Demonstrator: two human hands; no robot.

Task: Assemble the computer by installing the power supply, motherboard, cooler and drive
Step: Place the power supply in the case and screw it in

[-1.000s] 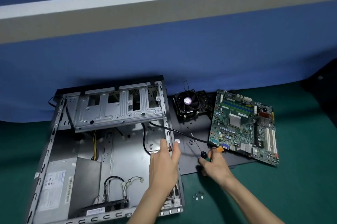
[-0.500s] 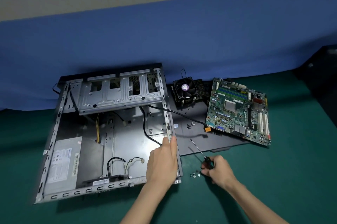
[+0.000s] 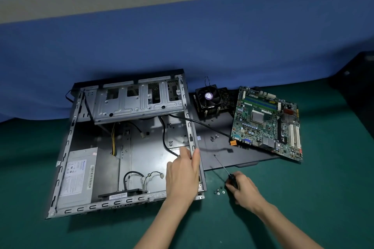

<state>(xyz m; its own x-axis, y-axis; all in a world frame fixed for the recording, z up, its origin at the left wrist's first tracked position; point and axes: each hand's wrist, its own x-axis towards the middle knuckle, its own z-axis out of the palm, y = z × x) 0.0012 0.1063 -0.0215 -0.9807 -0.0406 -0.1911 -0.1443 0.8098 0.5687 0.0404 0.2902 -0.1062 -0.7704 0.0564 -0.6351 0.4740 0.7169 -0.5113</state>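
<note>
The power supply sits in the case's near-left corner, cables beside it; the motherboard lies outside, right of the case, its long axis roughly along the case's right wall, with the cooler between; the left hand grips that wall with curled fingers; the right hand, nearer the board, holds a screwdriver beside loose screws.

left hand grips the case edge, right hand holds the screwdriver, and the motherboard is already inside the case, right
No: the head view shows the motherboard outside the case, to its right, partly on the dark panel. Left hand and right hand with screwdriver are as stated.
</note>
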